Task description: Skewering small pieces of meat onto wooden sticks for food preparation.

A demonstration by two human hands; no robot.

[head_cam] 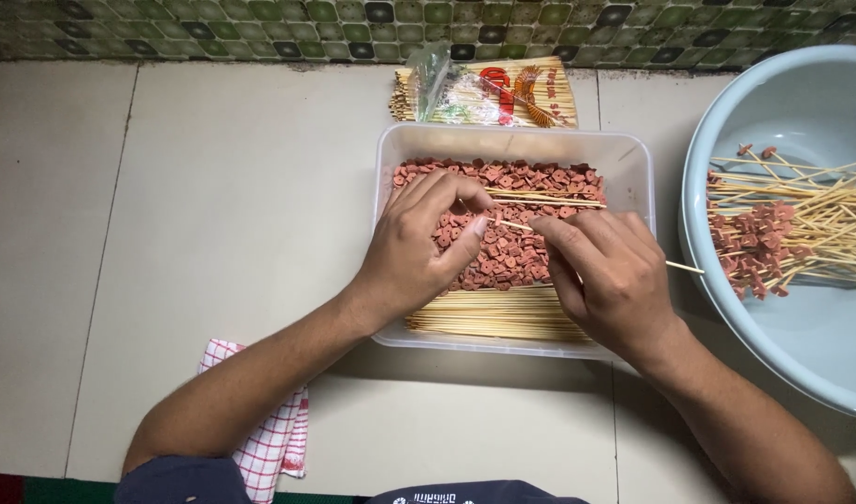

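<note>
Pale tiled worktop (213, 233) spreads under us, and at its near edge a red-and-white checked cloth (264, 439) lies half beneath our left forearm. Past it, in the middle of the worktop, sits a clear plastic tub (633, 159). A bundle of bare bamboo sticks (488, 315) lies along its near wall, and small reddish sausage pieces (512, 252) fill the rest of it. Our left hand (423, 247) hovers over those pieces, fingers curled narrow, thumb and forefinger pinching one piece at the tip of a skewer (514, 225). Our right hand (610, 275) grips that skewer between thumb and fingers, its blunt end poking out toward the worktop's right edge. At that edge stands a pale blue basin (773, 336) holding loaded skewers (782, 233), red pieces bunched at their left ends. Beyond the tub, against the far edge below the green mosaic wall (260, 23), lies an opened pack of sticks (488, 93).
</note>
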